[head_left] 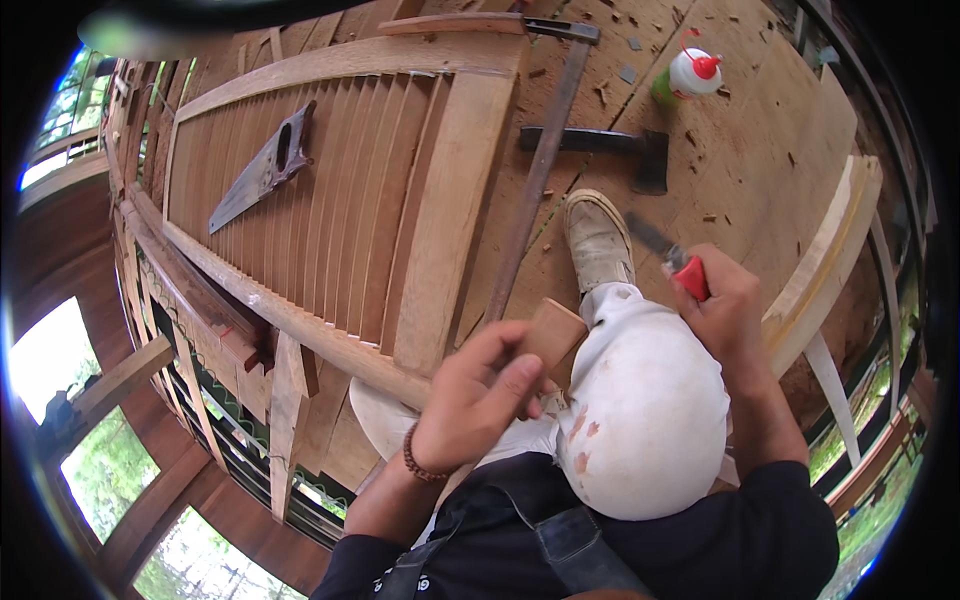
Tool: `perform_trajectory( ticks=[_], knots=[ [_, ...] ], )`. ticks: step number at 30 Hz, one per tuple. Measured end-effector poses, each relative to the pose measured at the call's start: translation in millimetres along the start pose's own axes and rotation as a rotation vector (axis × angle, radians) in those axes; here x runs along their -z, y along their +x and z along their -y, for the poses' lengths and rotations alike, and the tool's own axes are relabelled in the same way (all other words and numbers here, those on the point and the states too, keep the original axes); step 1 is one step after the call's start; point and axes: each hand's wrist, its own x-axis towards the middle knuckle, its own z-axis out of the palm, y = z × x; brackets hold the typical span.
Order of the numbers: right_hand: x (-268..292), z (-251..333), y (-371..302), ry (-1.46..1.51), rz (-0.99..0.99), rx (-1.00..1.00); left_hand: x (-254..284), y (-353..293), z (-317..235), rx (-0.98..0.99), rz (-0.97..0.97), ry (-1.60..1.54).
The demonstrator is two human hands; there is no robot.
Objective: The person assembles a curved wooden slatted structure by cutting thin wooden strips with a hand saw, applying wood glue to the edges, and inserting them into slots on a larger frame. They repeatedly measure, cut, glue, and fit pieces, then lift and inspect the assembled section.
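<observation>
My left hand, with a brown bead bracelet at the wrist, is closed around a small flat wood block. The block stands out beyond the fingers, beside my raised knee. Over on the right, my right hand grips a red-handled tool with a flat metal blade. Its blade points up and left toward my shoe and touches no wood. Whether it is a chisel or a knife cannot be made out. To the left lies a slatted wooden frame, its near corner close to my left hand.
A handsaw rests on the slats. Along the frame's right side runs a long metal bar clamp. Beyond my shoe lie a dark-headed striking tool and a red-capped squeeze bottle. Wood chips dot the plywood; a timber rail stands right.
</observation>
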Motion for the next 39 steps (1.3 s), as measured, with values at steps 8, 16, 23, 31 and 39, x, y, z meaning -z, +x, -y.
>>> perform_trajectory(
  ticks=[8,16,23,31,39],
  knots=[
    [-111.8,-166.9,15.3,-0.081,0.016,-0.277,79.6,-3.1,-82.5,-0.615,-0.382,-0.282],
    [-151.6,-222.5,-4.9,-0.31,0.105,-0.201,199.3,-5.5,-60.4,-0.954,-0.664,-0.825],
    [-129.7,-187.9,19.5,-0.25,-0.159,-0.094,211.0,-5.6,-23.5,-0.97,-0.869,-1.172],
    [-71.2,26.8,90.6,1.086,0.535,0.17,205.2,2.6,-9.1,-1.054,-0.926,-1.339],
    [-103.7,37.1,108.1,0.916,0.552,-0.027,209.8,-17.2,41.7,-0.872,-1.017,-1.125]
  ],
)
